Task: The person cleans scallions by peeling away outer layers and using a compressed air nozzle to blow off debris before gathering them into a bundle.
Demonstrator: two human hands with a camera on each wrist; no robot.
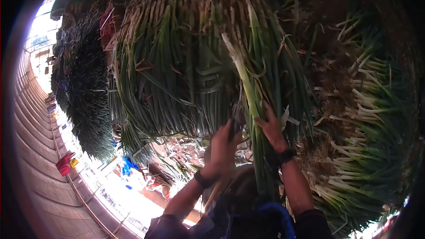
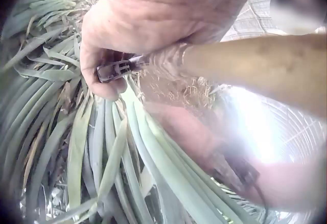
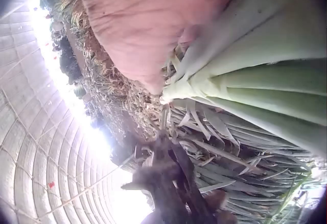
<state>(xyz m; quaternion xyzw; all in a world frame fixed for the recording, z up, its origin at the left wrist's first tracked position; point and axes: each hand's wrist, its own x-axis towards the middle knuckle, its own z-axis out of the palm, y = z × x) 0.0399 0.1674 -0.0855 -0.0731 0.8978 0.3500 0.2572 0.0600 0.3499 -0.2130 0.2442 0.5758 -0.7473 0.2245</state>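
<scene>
A long green onion (image 1: 242, 70) with a pale stalk and green leaves slants up the middle of the head view, its pale end pointing away from me. My right hand (image 1: 272, 130) grips it lower down, thumb and fingers at its leafy part. Just left of the leaves, my left hand (image 1: 222, 145) holds a tool (image 1: 237, 116) with a dark head, blurred here. The left wrist view shows the tool's wooden handle (image 2: 245, 69) under the palm and curled fingers around its metal fitting. In the right wrist view the dark tool head (image 3: 171, 175) stands close by the onion.
A broad heap of green onions (image 1: 186, 57) lies in front, leaves toward me. More onions (image 1: 372, 110) are stacked along the right, and a dark pile (image 1: 84, 75) stands at far left. Loose trimmings (image 1: 177, 152) litter the ground below the heap.
</scene>
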